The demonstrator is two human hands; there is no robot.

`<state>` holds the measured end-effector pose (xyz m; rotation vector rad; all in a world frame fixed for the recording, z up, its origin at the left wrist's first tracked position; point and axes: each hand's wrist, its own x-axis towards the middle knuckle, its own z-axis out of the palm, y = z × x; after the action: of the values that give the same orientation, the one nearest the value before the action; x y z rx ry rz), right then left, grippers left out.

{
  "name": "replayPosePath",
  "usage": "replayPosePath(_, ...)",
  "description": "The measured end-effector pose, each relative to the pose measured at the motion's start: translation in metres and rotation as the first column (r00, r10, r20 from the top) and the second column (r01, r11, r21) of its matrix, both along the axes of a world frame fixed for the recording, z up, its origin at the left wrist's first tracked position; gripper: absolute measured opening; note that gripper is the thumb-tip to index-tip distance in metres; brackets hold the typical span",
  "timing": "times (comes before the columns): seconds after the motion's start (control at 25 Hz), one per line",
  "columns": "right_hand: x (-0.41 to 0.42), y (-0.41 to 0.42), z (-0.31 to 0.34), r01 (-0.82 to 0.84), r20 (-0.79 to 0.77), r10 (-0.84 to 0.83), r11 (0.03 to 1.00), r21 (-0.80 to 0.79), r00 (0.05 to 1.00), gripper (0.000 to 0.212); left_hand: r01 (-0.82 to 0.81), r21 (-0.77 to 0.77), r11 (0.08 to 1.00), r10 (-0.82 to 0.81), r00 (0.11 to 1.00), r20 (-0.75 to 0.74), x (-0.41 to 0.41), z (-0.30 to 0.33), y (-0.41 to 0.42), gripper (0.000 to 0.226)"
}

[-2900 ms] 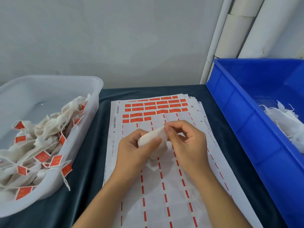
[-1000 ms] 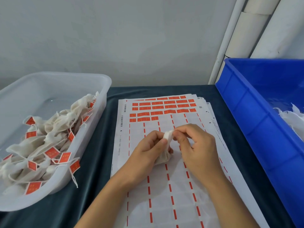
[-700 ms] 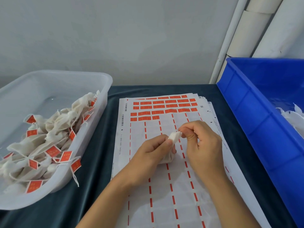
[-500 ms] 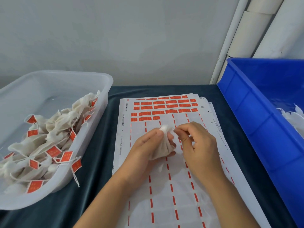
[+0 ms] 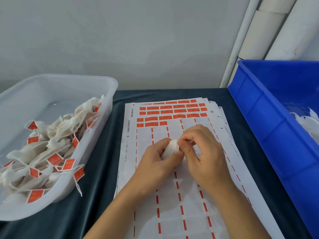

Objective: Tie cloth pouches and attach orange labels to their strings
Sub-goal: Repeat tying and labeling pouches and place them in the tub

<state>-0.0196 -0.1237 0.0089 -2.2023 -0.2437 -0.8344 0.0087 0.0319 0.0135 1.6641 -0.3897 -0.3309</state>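
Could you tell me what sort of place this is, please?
Probably a small packing workbench: a stack of orange label sheets, a clear tub of labelled pouches, and a blue crate of unlabelled ones.

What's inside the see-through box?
The clear tub holds a pile of tied cloth pouches with orange labels. Whatever lies beneath the pile is hidden.

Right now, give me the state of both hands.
Left hand: closed around the white cloth pouch.
Right hand: fingers pinching at the top of the same pouch.
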Motion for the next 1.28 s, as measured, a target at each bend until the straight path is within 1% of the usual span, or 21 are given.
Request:
replayPosePath(0.08, -0.001, 0.001, 0.002, -0.052, -0.13, 0.07, 0.989, 0.142, 0.989, 0.019, 0.019, 0.081, 0.997, -0.024, 0.998, 0.064, -0.001, 0.001, 0.001, 0.017)
replayPosePath(0.16, -0.002, -0.001, 0.002, -0.055, -0.223, 0.112, 0.968, 0.247, 0.968, 0.009, -0.014, 0.136, 0.991, 0.002, 0.996, 0.087, -0.001, 0.0, 0.0, 0.017)
replayPosePath(0.24, -0.002, -0.001, 0.002, -0.03, -0.243, 0.096, 0.965, 0.262, 0.965, 0.005, -0.089, 0.165, 0.982, 0.072, 0.992, 0.106, -0.002, -0.003, -0.004, 0.015)
replayPosePath(0.32, -0.003, 0.0, 0.004, -0.02, -0.241, 0.086, 0.965, 0.263, 0.967, 0.007, -0.161, 0.173, 0.972, 0.142, 0.983, 0.115, -0.005, -0.006, -0.008, 0.012)
replayPosePath(0.44, -0.003, -0.001, 0.005, -0.021, -0.236, 0.091, 0.959, 0.284, 0.968, 0.007, -0.214, 0.157, 0.964, 0.195, 0.972, 0.128, -0.01, -0.009, -0.012, 0.008)
replayPosePath(0.8, -0.003, -0.002, 0.006, 0.004, -0.279, 0.104, 0.932, 0.361, 0.955, 0.004, -0.293, 0.132, 0.947, 0.261, 0.94, 0.219, -0.013, -0.014, -0.015, 0.01)
replayPosePath(0.92, -0.001, -0.004, 0.004, 0.007, -0.313, 0.131, 0.915, 0.403, 0.941, 0.006, -0.289, 0.114, 0.95, 0.26, 0.941, 0.217, -0.015, -0.015, -0.016, 0.011)
replayPosePath(1.04, 0.001, -0.007, 0.003, 0.001, -0.345, 0.193, 0.872, 0.49, 0.919, 0.006, -0.268, 0.096, 0.959, 0.241, 0.944, 0.227, -0.014, -0.014, -0.015, 0.014)
replayPosePath(1.2, 0.003, -0.008, 0.002, -0.004, -0.35, 0.261, 0.807, 0.591, 0.9, 0.009, -0.215, -0.01, 0.976, 0.212, 0.954, 0.213, -0.01, -0.01, -0.012, 0.02)
replayPosePath(1.28, 0.003, -0.006, 0.001, -0.011, -0.358, 0.265, 0.818, 0.576, 0.895, 0.011, -0.242, -0.036, 0.97, 0.245, 0.952, 0.184, -0.008, -0.01, -0.012, 0.018)
